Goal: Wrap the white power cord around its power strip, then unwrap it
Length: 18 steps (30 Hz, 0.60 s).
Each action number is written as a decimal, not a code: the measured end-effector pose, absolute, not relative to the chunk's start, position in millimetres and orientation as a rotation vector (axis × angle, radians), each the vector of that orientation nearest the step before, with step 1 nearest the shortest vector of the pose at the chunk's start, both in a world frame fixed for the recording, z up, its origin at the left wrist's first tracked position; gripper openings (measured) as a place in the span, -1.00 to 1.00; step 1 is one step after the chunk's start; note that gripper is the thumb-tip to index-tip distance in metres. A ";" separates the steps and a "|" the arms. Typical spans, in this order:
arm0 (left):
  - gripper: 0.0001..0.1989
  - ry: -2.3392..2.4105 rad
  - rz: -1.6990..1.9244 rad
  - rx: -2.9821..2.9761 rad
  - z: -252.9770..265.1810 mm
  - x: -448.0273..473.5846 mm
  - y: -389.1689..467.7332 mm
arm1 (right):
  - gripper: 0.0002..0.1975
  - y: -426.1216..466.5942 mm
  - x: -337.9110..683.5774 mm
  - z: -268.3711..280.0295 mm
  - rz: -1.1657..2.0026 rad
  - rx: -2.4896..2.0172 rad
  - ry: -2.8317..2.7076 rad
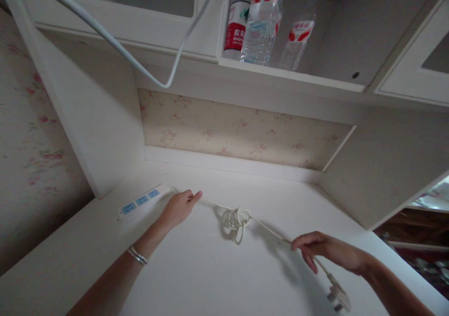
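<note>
A white power strip (pixel 142 201) with blue socket faces lies on the white desktop at the left. Close to where its cord leaves the strip, my left hand (pixel 180 207) is closed around the cord. Between my hands the pale power cord (pixel 237 220) bunches into a loose tangle of loops. My right hand (pixel 324 248) pinches the cord to the right of that tangle, raised a little over the desktop. Below the right hand hangs the plug (pixel 338 295), at the cord's free end. The cord runs fairly straight on both sides of the loops.
Above the desktop (pixel 210 278), a cabinet shelf (pixel 291 75) holds several plastic bottles (pixel 261 31). A bent white tube (pixel 115 45) crosses the upper left, near the camera. Side panels (pixel 94 101) bound the desk, and floral wallpaper (pixel 224 124) covers the back.
</note>
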<state>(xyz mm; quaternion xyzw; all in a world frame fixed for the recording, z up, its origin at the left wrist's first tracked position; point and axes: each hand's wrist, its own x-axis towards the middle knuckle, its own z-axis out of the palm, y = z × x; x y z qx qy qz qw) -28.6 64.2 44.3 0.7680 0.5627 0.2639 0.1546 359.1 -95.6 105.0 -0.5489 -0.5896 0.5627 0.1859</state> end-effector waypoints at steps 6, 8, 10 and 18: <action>-0.59 1.307 0.807 1.983 48.1 -15.2 65.1 | -0.69 -104.9 307.3 134.7 1.548 -1.461 -1.884; -0.61 1.213 0.811 1.916 45.6 -5.3 63.9 | -0.80 -94.3 291.1 135.8 1.171 -1.574 -1.982; -0.62 1.107 0.823 1.834 39.5 6.4 62.1 | -0.70 -78.6 278.1 132.6 0.859 -1.613 -1.980; -0.76 1.004 0.883 1.796 13.7 36.6 59.8 | -0.62 -23.2 222.2 117.7 1.117 -1.211 -1.530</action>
